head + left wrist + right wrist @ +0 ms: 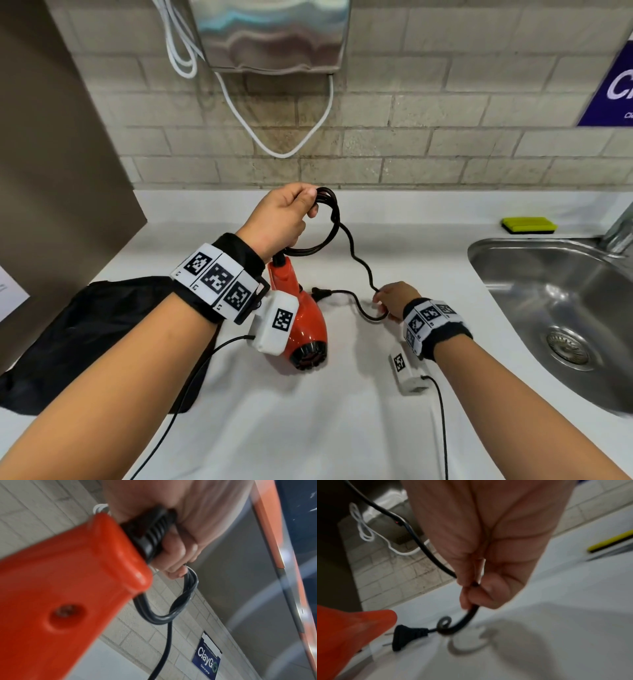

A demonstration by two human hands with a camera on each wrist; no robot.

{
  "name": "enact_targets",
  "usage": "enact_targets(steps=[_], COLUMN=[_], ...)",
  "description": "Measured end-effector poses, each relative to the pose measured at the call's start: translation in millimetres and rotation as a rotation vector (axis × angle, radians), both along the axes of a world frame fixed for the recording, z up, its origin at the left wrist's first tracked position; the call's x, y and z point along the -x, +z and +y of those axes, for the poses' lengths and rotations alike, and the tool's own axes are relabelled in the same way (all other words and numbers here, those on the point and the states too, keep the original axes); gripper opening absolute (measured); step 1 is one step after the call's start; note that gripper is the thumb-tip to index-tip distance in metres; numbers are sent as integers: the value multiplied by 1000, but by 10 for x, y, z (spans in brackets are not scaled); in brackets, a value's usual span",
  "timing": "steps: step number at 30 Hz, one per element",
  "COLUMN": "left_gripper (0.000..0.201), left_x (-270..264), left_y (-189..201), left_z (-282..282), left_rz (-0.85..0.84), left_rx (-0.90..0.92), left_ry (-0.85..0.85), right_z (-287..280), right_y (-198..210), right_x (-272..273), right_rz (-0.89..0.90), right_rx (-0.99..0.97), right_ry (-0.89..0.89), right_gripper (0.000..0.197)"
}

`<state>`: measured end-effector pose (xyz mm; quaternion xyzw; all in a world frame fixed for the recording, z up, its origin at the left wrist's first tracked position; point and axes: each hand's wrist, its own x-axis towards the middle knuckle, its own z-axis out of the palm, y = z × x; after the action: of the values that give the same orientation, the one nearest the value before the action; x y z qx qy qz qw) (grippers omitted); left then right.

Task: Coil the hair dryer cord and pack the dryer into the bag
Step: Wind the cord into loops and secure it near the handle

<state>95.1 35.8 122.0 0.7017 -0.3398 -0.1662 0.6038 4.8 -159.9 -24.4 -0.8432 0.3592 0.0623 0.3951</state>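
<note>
An orange hair dryer [301,322] hangs nozzle-down just above the white counter, its handle [68,588] pointing up toward my left hand [284,219]. That hand grips several loops of the black cord [329,219] together with the cord's ribbed strain relief [150,534]. The loose cord snakes down to the right, where my right hand [394,301] pinches it [471,607] low over the counter. Beyond the pinch the cord curls to the black plug [406,635], which lies on the counter beside the dryer. A black bag [102,329] lies flat at the left, under my left forearm.
A steel sink [561,315] is set into the counter at the right, with a yellow-green sponge [529,225] behind it. A steel hand dryer [270,34] with white cables [281,150] hangs on the tiled wall ahead. A brown panel [51,171] stands at the left.
</note>
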Motion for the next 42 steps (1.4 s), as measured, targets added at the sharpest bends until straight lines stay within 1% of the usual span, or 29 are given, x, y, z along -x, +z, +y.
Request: enact_targets(steps=[2, 3, 4, 5, 7, 9, 10, 12, 15, 18, 22, 24, 26, 29, 31, 33, 35, 38, 41, 42], left_gripper=[24, 24, 24, 24, 26, 29, 30, 30, 29, 28, 25, 25, 25, 28, 30, 32, 32, 25, 22, 22], left_x=[3, 3, 3, 3, -1, -5, -7, -5, -1, -2, 19, 36, 44, 51, 63, 71, 81, 107, 110, 107], left_y=[3, 3, 3, 2, -1, -9, -11, -7, 11, 17, 31, 42, 51, 67, 74, 72, 73, 91, 96, 94], left_z=[-9, -13, -18, -25, -34, -46, -51, -57, -57, -56, -41, -34, -33, -26, -18, -12, -10, -23, -47, -57], left_rz=[6, 4, -1, -8, -33, -60, -69, -72, -59, -52, 16, 90, 123, 117, 132, 156, 180, 147, 101, 112], left_rx=[15, 15, 12, 4, -18, -39, -48, -60, -62, -70, -62, -47, -44, -42, -33, -24, -12, -23, -53, -44], left_ry=[-10, -12, -12, -11, -3, 5, 8, 9, 4, -1, -48, -92, -117, -143, -152, -149, -145, -147, -101, -87], right_z=[46, 81, 124, 167, 274, 402, 478, 606, 698, 724, 713, 713, 721, 712, 693, 680, 701, 720, 741, 737], right_y=[126, 206, 296, 398, 641, 915, 1054, 1274, 1437, 1477, 1434, 1401, 1391, 1374, 1367, 1362, 1366, 1361, 1363, 1359], right_x=[-22, -34, -43, -51, -78, -103, -107, -103, -108, -134, -168, -179, -189, -207, -201, -180, -154, -131, -125, -138], right_rz=[48, 10, -72, -201, -528, -798, -901, -1003, -1026, -1062, -1087, -1098, -1086, -1049, -987, -902, -839, -781, -760, -780], right_rx=[166, 238, 261, 235, 171, 115, 71, 1, -26, -103, -233, -179, -131, -197, -262, -290, -313, -325, -211, -183], right_ry=[91, 87, 54, 4, -76, -103, -94, -46, 44, 85, 170, 219, 241, 262, 291, 332, 360, 358, 353, 334], right_gripper=[30, 32, 34, 37, 39, 34, 29, 23, 18, 13, 28, 31, 33, 39, 40, 34, 23, 14, 11, 14])
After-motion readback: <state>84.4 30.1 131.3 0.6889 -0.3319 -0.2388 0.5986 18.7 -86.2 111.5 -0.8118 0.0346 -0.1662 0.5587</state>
